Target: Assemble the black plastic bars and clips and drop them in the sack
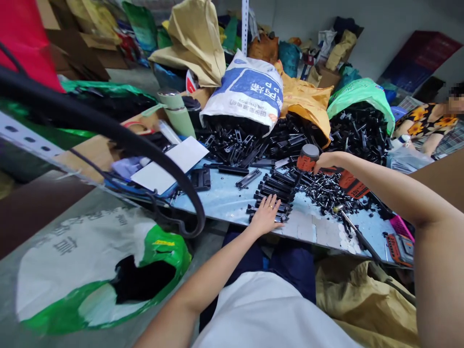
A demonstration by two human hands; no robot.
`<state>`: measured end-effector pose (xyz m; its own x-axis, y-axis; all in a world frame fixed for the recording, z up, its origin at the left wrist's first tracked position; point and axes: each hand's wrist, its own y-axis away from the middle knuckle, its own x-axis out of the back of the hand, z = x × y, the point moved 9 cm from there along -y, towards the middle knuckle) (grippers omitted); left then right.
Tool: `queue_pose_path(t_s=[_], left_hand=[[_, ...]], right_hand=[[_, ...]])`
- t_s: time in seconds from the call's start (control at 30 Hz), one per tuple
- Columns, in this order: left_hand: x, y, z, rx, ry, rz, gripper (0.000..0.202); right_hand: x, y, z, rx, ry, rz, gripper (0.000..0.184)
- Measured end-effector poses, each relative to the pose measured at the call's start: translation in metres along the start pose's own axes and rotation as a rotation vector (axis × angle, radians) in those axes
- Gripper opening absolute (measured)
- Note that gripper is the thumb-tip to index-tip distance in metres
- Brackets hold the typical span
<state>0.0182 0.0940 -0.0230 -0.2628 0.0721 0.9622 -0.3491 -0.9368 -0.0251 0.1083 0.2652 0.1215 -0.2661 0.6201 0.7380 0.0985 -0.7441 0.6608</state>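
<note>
My left hand (pixel 266 212), a ring on one finger, lies with its fingers spread over the near end of a row of black plastic parts (pixel 277 186). The parts lie side by side on the light blue tabletop (pixel 217 195). My right hand (pixel 322 162) is wrapped around an orange and black cordless drill (pixel 308 157), with its 20V battery towards my forearm. The drill's front end points down at the far part of the row; its tip is too small to make out. Beside it spreads a heap of small screws (pixel 326 188).
Black parts spill from a white and blue sack (pixel 250 89), an orange sack (pixel 304 101) and a green bag (pixel 362 104). A hammer-like tool (pixel 357 229) and a spare battery (pixel 400 249) lie right. A black strap (pixel 145 145) crosses the left. Another person (pixel 427 121) sits far right.
</note>
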Motion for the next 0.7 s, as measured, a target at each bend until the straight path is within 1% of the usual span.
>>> queue_pose_path(t_s=[0.07,0.13,0.27,0.37,0.5,0.57,0.7], left_hand=[[-0.002,0.000,-0.001,0.005,0.000,-0.010,0.088],[-0.004,0.001,-0.001,0.005,0.007,-0.017,0.089],[-0.003,0.002,0.000,0.004,0.023,-0.018,0.086],[-0.002,0.002,-0.001,0.015,0.024,-0.039,0.087],[-0.002,0.002,0.000,0.008,0.019,-0.034,0.089],[-0.001,0.002,0.001,0.005,0.016,-0.028,0.089],[0.001,0.003,0.002,0.001,0.012,-0.042,0.089]], right_hand=[[-0.007,-0.004,0.009,-0.049,-0.012,-0.037,0.019],[-0.013,-0.006,0.011,-0.045,-0.017,-0.049,0.018],[-0.017,-0.005,0.001,0.023,0.057,-0.039,0.020],[-0.017,0.008,-0.009,0.025,0.094,-0.036,0.021],[-0.021,0.025,-0.024,0.074,0.046,-0.075,0.026],[-0.024,0.026,-0.030,0.097,0.039,-0.094,0.027],[-0.029,0.019,-0.032,0.092,0.113,-0.070,0.030]])
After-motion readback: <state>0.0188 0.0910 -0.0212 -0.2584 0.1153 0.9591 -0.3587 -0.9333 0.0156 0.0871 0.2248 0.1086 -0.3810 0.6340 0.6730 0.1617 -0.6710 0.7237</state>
